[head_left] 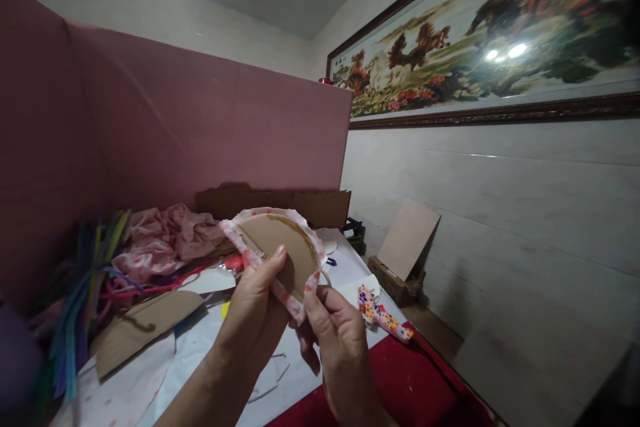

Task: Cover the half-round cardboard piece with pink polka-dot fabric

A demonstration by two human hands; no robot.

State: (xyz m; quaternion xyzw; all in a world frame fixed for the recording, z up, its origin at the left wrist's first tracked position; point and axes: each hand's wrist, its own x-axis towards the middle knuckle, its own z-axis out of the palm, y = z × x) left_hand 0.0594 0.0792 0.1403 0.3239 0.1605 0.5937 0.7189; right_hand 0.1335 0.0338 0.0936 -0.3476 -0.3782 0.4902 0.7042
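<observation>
The left hand (253, 310) is closed on a half-round piece of brown cardboard edged with pink flowered fabric (283, 243), its thumb pressed flat on the bare cardboard face and its fingers hidden behind. The right hand (337, 333) pinches the fabric border at the lower right corner of the same piece, thumb on top of the folded cloth. The piece is held upright in the air above the table, curved edge uppermost, with the fabric folded over the rim all around.

Just right of the right hand, a glue gun covered in a spotted flower pattern (383, 315) lies on the table, its rear end on a red cloth (415, 380). Under the hands lie sheets of white paper (200, 347). To the left are a flat cut-out of brown cardboard (140, 327), a bundle of coloured pipe cleaners (85, 293) and a crumpled heap of pink fabric (165, 233). Behind these stand a long brown cardboard strip (300, 203) and a tall pink board (175, 120). On the right wall hangs a framed picture of running horses (490, 40), and a tan board (407, 240) leans below it.
</observation>
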